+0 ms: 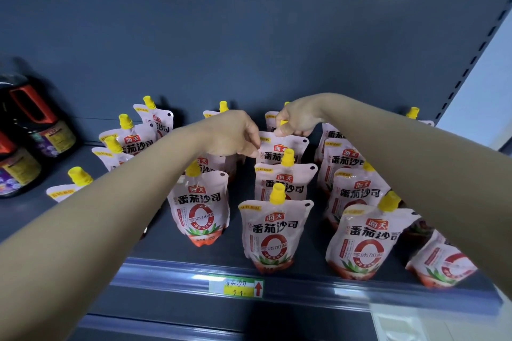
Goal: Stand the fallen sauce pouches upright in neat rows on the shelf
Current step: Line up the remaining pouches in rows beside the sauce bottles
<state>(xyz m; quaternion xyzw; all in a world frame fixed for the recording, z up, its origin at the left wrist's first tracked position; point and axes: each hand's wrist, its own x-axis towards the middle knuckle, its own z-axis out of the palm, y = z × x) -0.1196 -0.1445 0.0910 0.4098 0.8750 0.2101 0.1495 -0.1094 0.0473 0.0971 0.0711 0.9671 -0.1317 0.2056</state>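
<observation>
as left hand (235, 134) and right hand (297, 119) hold it, pouch (270, 156) reads 海天 番茄沙司.

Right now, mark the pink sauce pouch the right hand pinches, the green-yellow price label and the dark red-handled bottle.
pink sauce pouch (279, 150): head view, printed front below the cap.
green-yellow price label (235, 286): head view, its middle.
dark red-handled bottle (41, 118): head view, handle's lower end.

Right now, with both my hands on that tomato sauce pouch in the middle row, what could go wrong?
Your right hand pinches the tomato sauce pouch by its cap, so it may swing into the pouch in front. Your left forearm passes close over the nearest upright pouch and could tip it. The tilted pouch near the shelf lip might slide off.
</observation>
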